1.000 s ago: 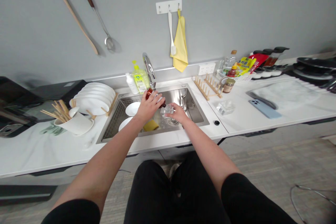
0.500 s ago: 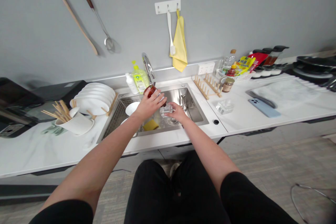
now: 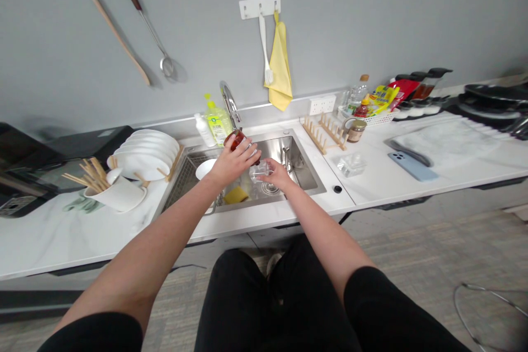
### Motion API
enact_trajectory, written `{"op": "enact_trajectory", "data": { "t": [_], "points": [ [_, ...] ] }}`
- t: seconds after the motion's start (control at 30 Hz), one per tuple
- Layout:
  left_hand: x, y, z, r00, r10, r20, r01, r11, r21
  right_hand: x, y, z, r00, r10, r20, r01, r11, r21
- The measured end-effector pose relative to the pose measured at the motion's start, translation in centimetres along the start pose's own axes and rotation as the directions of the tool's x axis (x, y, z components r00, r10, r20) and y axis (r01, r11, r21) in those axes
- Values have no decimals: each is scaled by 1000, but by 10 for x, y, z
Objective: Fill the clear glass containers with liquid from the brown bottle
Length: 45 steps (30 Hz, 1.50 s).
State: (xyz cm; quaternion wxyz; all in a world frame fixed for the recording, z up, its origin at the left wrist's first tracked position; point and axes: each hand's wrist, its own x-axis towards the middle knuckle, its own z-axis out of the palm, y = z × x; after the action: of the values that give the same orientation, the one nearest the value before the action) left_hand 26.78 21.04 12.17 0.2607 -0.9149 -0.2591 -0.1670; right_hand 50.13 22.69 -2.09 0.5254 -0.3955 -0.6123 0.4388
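Note:
Over the sink my left hand is wrapped round a reddish-brown bottle, which tilts with its dark neck end down to the right. My right hand is closed on a small clear container, held just below the bottle's lower end. Whether anything flows between them is too small to tell. Beneath my hands in the sink lie a yellow sponge and a white bowl, partly hidden by my left arm. The curved faucet rises behind my left hand.
Left of the sink are stacked white plates and a white holder with chopsticks. Soap bottles stand behind. On the right are a wooden rack, a jar, a clear box and a blue phone.
The view has shifted slightly. Both hands keep nearly the same pose, with the bottle still tilted above the clear container.

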Motion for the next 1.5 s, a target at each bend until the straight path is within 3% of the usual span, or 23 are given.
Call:
{"op": "enact_trajectory", "data": {
  "t": [0.57,0.7,0.83,1.0,1.17,1.27,1.37,1.5],
  "points": [
    [-6,0,-4,1000,-7,-1,7,998,-65,2,10,-1,998,-41,51,40,999,18],
    [-12,5,-4,995,-96,-15,93,987,-128,2,9,0,997,-47,55,46,999,24],
    [-27,20,-1,965,-260,-48,251,958,-142,0,8,1,996,-55,63,55,998,6],
    [-41,42,8,875,-478,-78,467,875,-131,-1,6,3,996,-38,81,37,999,24],
    [-43,60,16,747,-659,-88,632,745,-212,0,8,4,996,-13,90,6,997,77],
    [-45,68,22,648,-757,-85,719,645,-258,-1,8,4,995,-9,97,2,997,71],
    [-51,69,31,557,-828,-64,772,545,-326,-2,7,4,993,-2,116,-7,997,81],
    [-61,64,46,474,-878,-57,755,440,-486,-2,5,3,991,29,129,-43,993,107]
  ]
}}
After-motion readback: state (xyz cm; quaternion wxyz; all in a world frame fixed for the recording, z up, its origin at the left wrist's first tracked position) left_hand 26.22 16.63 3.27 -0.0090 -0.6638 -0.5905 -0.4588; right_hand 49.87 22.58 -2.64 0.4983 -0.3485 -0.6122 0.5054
